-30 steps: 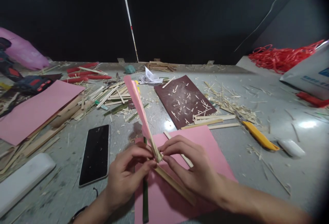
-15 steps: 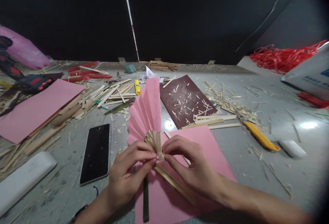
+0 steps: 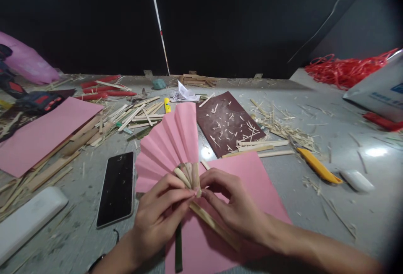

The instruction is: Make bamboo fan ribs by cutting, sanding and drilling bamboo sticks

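- Reading the clock from the foot of the pink paper fan, twelve toward the dark wall: spotting a black phone flat at nine, just beside the left hand, and a long white case between eight and nine.
- Swinging up to ten, passing a loose pink sheet and a drill; then, before eleven, a heap of pale wooden strips.
- Right at eleven, meeting a yellow glue stick, near the fan's top edge; at twelve, crumpled white paper.
- Over to one, taking in a maroon sheet littered with shavings; far out at two, tangled red string; toward three, a yellow knife.
- Down below, working above a big pink sheet, crossed by a green strip toward half past six and a bamboo strip toward half past four.
- Catching blue writing on the white bag, past two: too small to read.
- Now opening out from nine round to twelve, folds spreading away from the body, right edge running straight at twelve.
- Pinching the gathered foot, left thumb against forefinger; meeting there from three o'clock, right hand likewise pinching, other fingers curled.
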A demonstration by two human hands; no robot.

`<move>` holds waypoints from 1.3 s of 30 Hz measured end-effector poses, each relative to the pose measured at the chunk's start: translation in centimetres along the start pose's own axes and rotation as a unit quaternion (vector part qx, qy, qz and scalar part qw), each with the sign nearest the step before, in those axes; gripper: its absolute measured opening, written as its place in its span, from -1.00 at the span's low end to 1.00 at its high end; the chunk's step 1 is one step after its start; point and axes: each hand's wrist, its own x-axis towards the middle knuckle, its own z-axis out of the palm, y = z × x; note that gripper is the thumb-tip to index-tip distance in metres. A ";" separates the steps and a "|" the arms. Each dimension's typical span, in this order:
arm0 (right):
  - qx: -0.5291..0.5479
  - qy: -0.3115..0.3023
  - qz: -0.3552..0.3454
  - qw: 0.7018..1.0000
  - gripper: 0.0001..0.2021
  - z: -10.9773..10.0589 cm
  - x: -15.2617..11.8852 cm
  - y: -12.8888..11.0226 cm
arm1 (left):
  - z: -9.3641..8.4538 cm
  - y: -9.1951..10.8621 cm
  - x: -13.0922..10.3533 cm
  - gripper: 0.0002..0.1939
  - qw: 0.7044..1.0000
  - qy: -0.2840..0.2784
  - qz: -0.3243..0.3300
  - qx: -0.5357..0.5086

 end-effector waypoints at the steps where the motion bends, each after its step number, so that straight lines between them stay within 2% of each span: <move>1: 0.014 -0.003 0.011 1.000 -0.92 0.0 0.0 0.0 | 0.0 -0.1 -0.1 -0.67 1.000 -0.003 -0.001 0.011; 8: 0.103 -0.023 0.104 0.989 -0.77 0.3 -0.1 0.7 | -0.3 -0.7 0.0 -0.65 0.999 -0.039 0.013 0.020; 13: 0.144 -0.039 0.132 0.980 -0.67 0.6 0.0 1.8 | -0.2 -1.2 -0.2 -0.66 0.997 -0.064 0.029 0.039; 17: 0.172 -0.037 0.141 0.974 -0.68 0.7 0.0 1.8 | -0.1 -1.0 -0.7 -0.67 0.996 -0.029 0.043 0.068; 21: 0.176 -0.012 0.110 0.978 -0.77 0.6 -0.2 1.2 | -0.1 -0.2 -0.8 -0.81 0.988 0.025 0.067 0.135; 24: 0.178 0.001 0.089 0.980 -0.85 0.5 -0.3 0.6 | 0.0 0.3 -0.6 -0.89 0.986 0.063 0.055 0.142; 27: 0.178 0.004 0.074 0.981 -0.89 0.4 -0.3 0.1 | 0.2 0.4 -0.4 -0.92 0.989 0.065 0.011 0.131; 33: 0.134 0.011 0.039 0.990 -0.92 0.3 -0.3 0.0 | 0.9 0.3 -0.7 -0.94 0.983 0.041 -0.177 -0.010; 39: 0.101 -0.004 0.020 0.995 -0.92 0.1 -0.2 0.0 | 1.5 0.3 -1.0 -0.92 0.954 0.037 -0.261 -0.143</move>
